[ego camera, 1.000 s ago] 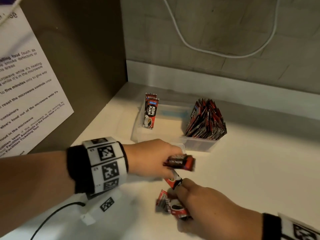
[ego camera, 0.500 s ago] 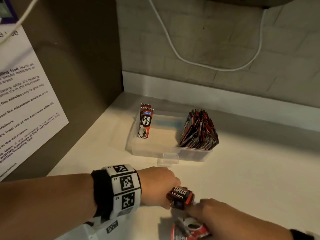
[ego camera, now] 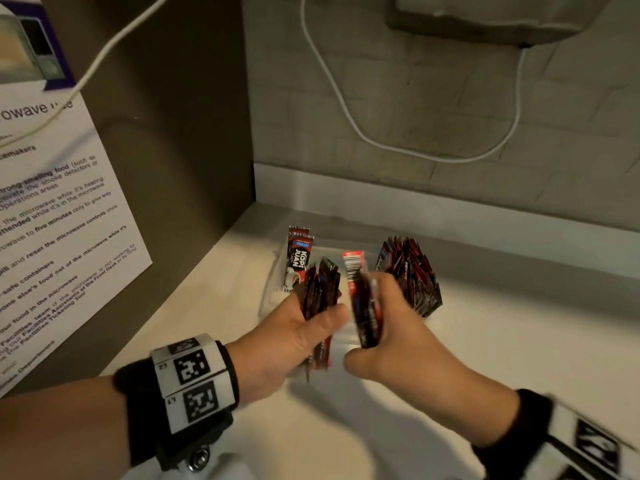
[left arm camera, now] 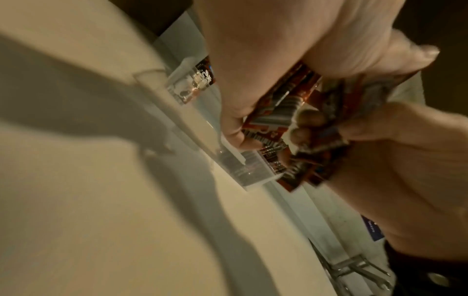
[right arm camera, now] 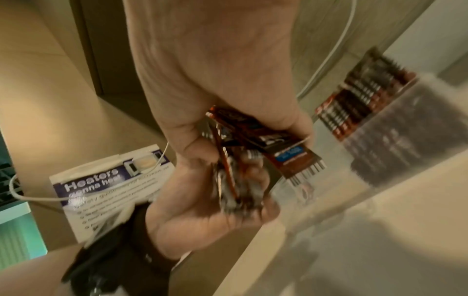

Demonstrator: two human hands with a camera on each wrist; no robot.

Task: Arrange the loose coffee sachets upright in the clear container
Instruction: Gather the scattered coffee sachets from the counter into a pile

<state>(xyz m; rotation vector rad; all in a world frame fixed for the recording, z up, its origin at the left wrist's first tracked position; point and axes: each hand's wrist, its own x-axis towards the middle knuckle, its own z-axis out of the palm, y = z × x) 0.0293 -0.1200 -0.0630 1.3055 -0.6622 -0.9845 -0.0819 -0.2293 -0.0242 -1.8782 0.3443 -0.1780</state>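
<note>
In the head view my left hand [ego camera: 298, 329] grips a bundle of red-black coffee sachets [ego camera: 320, 292] held upright. My right hand [ego camera: 394, 317] grips a second bunch of sachets [ego camera: 363, 299] just to its right. Both hands are at the front of the clear container [ego camera: 275, 289]. One Kopi Juan sachet [ego camera: 299, 258] stands at the container's left end, and a packed row of sachets [ego camera: 410, 275] stands at its right end. The right wrist view shows the right hand's sachets [right arm camera: 266, 140] above the left hand's bundle [right arm camera: 235, 190]. The left wrist view shows the gripped sachets [left arm camera: 278, 104] beside the container [left arm camera: 185, 84].
The container sits on a pale counter [ego camera: 502, 341] near the back wall. A brown side panel with a paper notice [ego camera: 59, 216] stands to the left. A white cable [ego camera: 346, 109] hangs on the tiled wall below a grey unit [ego camera: 485, 19].
Both hands have lifted off the counter and moved forward to the container's front. The right hand, which was gathering sachets lying flat, now holds them upright beside the left hand's bundle.
</note>
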